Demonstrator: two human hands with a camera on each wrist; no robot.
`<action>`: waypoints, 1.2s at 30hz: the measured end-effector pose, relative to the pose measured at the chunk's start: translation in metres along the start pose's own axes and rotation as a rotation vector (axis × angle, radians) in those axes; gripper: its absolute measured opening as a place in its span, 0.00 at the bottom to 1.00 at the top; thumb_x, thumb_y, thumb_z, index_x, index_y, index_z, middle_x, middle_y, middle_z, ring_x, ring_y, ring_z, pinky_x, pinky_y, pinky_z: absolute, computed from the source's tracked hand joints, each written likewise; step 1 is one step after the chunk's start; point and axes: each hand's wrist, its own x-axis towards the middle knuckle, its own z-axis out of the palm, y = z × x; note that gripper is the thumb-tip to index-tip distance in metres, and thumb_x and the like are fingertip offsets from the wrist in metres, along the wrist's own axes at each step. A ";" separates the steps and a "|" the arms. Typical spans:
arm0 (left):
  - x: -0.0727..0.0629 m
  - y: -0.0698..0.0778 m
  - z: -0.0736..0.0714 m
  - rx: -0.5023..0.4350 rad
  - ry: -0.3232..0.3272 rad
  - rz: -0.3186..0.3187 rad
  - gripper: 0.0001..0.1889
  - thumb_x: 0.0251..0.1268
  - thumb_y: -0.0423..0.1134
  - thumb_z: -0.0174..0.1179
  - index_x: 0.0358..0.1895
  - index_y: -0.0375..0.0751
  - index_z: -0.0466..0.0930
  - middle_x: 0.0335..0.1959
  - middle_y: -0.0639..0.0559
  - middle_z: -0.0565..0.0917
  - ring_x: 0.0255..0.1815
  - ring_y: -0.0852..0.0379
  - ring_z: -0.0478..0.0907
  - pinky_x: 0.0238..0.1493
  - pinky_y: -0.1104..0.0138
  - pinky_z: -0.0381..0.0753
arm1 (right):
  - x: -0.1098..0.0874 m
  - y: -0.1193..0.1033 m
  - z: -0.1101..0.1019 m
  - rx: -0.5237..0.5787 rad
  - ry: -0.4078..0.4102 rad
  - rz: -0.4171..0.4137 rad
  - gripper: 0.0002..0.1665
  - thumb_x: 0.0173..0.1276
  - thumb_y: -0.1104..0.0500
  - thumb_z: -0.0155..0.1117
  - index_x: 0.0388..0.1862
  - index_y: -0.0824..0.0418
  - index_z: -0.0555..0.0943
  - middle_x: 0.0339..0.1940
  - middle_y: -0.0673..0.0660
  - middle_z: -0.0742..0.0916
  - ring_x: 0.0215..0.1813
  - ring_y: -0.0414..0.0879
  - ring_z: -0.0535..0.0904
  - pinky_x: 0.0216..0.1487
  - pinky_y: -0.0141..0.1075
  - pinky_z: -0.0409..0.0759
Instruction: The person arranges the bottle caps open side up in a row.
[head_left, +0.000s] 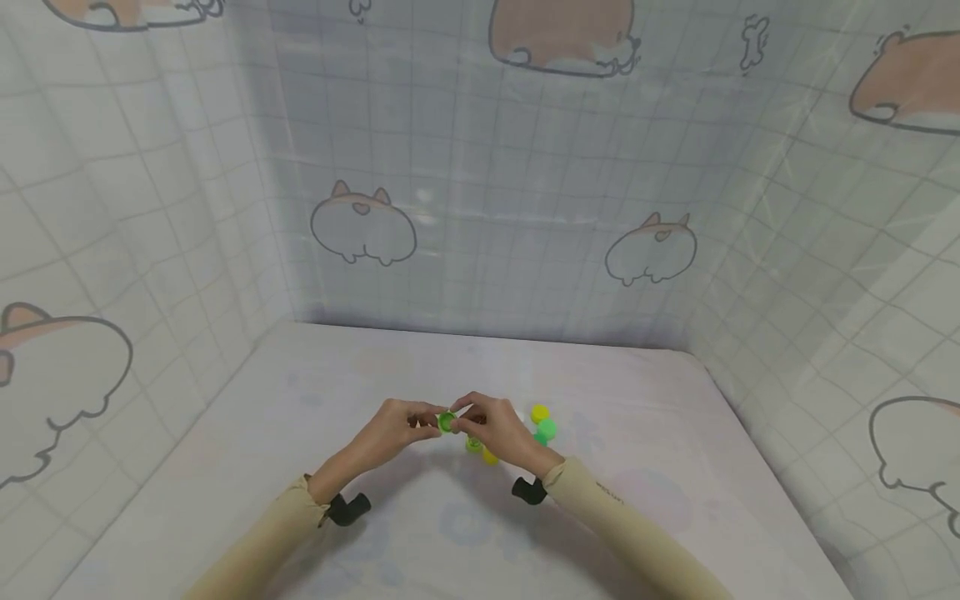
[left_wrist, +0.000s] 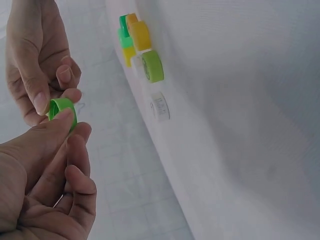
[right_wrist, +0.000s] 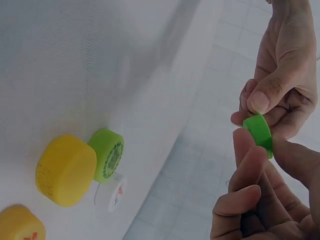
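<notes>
A bright green bottle cap (head_left: 446, 422) is held up off the table, between the fingertips of both hands. My left hand (head_left: 390, 429) pinches one side of it with thumb and forefinger, while my right hand (head_left: 498, 429) pinches the opposite side. The cap's hollow inside shows in the left wrist view, its ribbed edge (right_wrist: 258, 134) in the right wrist view. Below the right hand a lighter green cap (right_wrist: 106, 155) stands on the table, touching a yellow cap (right_wrist: 67, 170). A white cap (left_wrist: 161, 106) lies a little apart from them.
Farther right on the white-covered table (head_left: 450, 533) are another yellow cap (head_left: 540, 413) and a mint green cap (head_left: 547, 429). Patterned curtains (head_left: 480, 208) enclose the table at the back and both sides. A dark wrist camera (head_left: 349, 509) hangs under the left wrist.
</notes>
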 end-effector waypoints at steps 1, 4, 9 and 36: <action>0.001 0.000 0.000 0.011 0.010 0.007 0.17 0.60 0.40 0.66 0.53 0.44 0.84 0.31 0.59 0.86 0.30 0.64 0.79 0.30 0.71 0.76 | 0.000 0.000 0.000 0.005 0.001 -0.003 0.14 0.68 0.57 0.62 0.52 0.57 0.78 0.37 0.54 0.90 0.39 0.56 0.87 0.37 0.32 0.82; 0.002 0.001 0.001 0.032 0.031 0.023 0.16 0.59 0.40 0.67 0.51 0.44 0.84 0.32 0.59 0.87 0.31 0.66 0.79 0.31 0.72 0.76 | 0.000 0.000 -0.001 0.015 0.002 0.003 0.13 0.69 0.57 0.62 0.51 0.56 0.78 0.37 0.54 0.90 0.40 0.56 0.87 0.38 0.32 0.82; 0.002 0.000 0.002 0.050 0.049 0.047 0.15 0.57 0.42 0.68 0.48 0.45 0.86 0.36 0.58 0.87 0.32 0.66 0.77 0.30 0.71 0.74 | -0.002 -0.001 -0.002 -0.002 -0.003 0.028 0.16 0.64 0.52 0.67 0.50 0.52 0.79 0.37 0.49 0.89 0.38 0.45 0.86 0.37 0.30 0.81; -0.004 0.008 0.001 0.061 -0.072 0.026 0.12 0.57 0.46 0.69 0.42 0.45 0.87 0.33 0.60 0.83 0.34 0.64 0.77 0.34 0.71 0.75 | -0.008 -0.005 -0.002 -0.301 -0.019 -0.066 0.15 0.58 0.49 0.72 0.44 0.49 0.87 0.39 0.43 0.88 0.42 0.50 0.79 0.42 0.29 0.71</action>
